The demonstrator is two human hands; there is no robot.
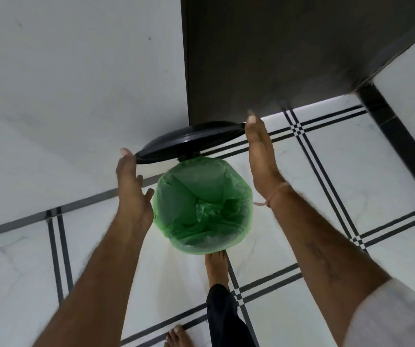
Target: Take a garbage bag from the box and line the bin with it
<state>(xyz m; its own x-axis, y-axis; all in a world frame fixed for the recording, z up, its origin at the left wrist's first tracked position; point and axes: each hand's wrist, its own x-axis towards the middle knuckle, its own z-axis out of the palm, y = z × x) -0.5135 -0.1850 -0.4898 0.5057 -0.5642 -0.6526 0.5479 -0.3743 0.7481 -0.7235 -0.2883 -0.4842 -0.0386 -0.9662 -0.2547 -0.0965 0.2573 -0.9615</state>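
A round bin stands on the floor, lined with a green garbage bag [202,196] whose edge is folded over the rim, hiding the bin itself. Its black lid [191,140] is tilted up behind the opening. My left hand [131,186] is flat, with its fingertips against the lid's left edge. My right hand [259,156] is flat too, fingertips at the lid's right edge. Neither hand curls around anything. No bag box is in view.
My bare foot [216,269] rests at the front base of the bin; the other foot [176,338] stands nearer. A white wall [76,83] is to the left, and a dark panel [276,58] stands close behind the lid. The floor is white tile with black stripes [326,171].
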